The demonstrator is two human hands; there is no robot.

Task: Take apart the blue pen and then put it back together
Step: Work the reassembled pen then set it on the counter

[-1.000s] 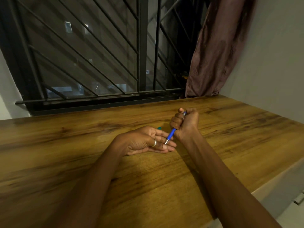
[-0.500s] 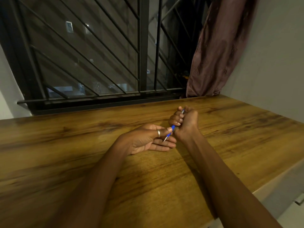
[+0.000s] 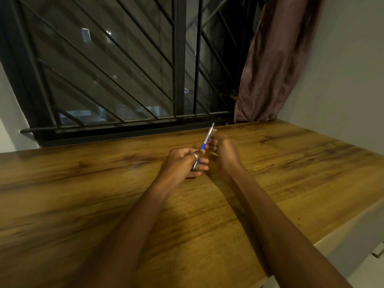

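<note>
Left hand (image 3: 182, 163) pinching blue pen (image 3: 204, 144), pen slanting toward 1 o'clock above wooden desk (image 3: 83, 194). Right hand (image 3: 223, 150) curled, touching pen's upper part; grip blurred, cannot tell. Bare wood all round; desk edge at 4 o'clock, window grille (image 3: 124, 69) at 12.

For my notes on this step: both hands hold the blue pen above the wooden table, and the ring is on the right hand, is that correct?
Not quite. The head view shows the ring on the left hand, not the right hand. The rest stands: both hands hold the blue pen above the wooden table.
</note>
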